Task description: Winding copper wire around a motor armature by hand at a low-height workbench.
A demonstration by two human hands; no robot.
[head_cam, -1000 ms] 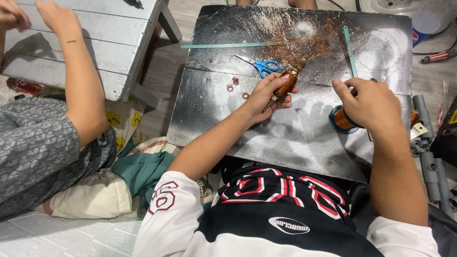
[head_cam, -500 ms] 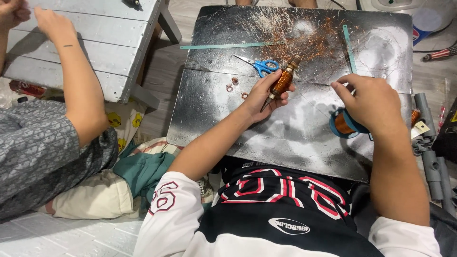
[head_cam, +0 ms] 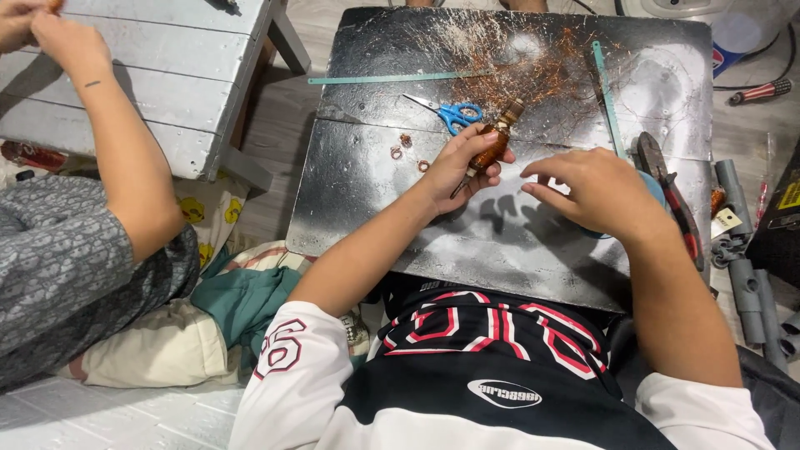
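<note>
**Inspector:** Report from the nearest edge outward.

**Operator:** From my remote seat, the person sits low at a dark metal sheet. The left hand is closed around a copper-wound spool, which stands tilted above the sheet's middle. The right hand hangs just beside it, fingers curled downward over a blue round thing mostly hidden beneath; I cannot tell whether it pinches anything, and any wire between the hands is too fine to see.

**Inspector:** Progress?

**Operator:** My judgement only: partly done. The spool carries a full-looking copper winding, and three small rings lie finished-looking just left of the left hand. A loose copper tangle remains at the far half of the sheet, so material is left.

**Inspector:** Tools?

**Operator:** Blue scissors lie beyond the spool. Two green strips lie farther back, one crosswise, one lengthwise. Red-handled pliers rest at the right edge.

**Inspector:** Packages, labels?

**Operator:** A small white tag right of the pliers, near grey tubes. A black box with a yellow label at the far right. A screwdriver beyond. At left, another person's arm reaches to a white slatted table.
</note>
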